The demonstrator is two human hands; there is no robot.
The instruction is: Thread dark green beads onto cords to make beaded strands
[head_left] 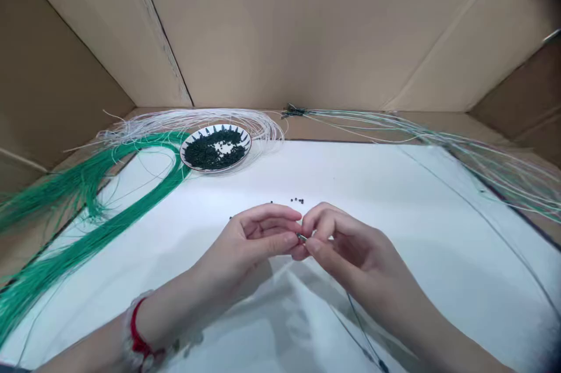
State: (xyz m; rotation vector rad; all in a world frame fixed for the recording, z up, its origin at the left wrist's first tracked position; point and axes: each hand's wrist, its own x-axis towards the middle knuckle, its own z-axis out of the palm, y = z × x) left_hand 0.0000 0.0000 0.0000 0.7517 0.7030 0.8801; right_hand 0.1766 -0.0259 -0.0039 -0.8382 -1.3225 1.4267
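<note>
My left hand (258,235) and my right hand (346,238) meet over the white board, thumbs and forefingers pinched together. Between their fingertips shows a small dark green piece (301,237) on a thin cord, too small to make out fully. Below my right hand, thin dark cords (357,317) hang down towards the front edge, with a dark knot or bead low on them. Just beyond my fingertips lie several loose dark beads (297,200). Farther back, a white plate (248,148) with a patterned rim holds many dark beads (205,152).
Long bundles of green thread (127,215) curve along the left. White thread (245,116) lies behind the plate. Green and white strands (394,123), tied at a dark bunch (294,110), stretch along the back right. Cardboard walls (307,28) surround the white board (372,174).
</note>
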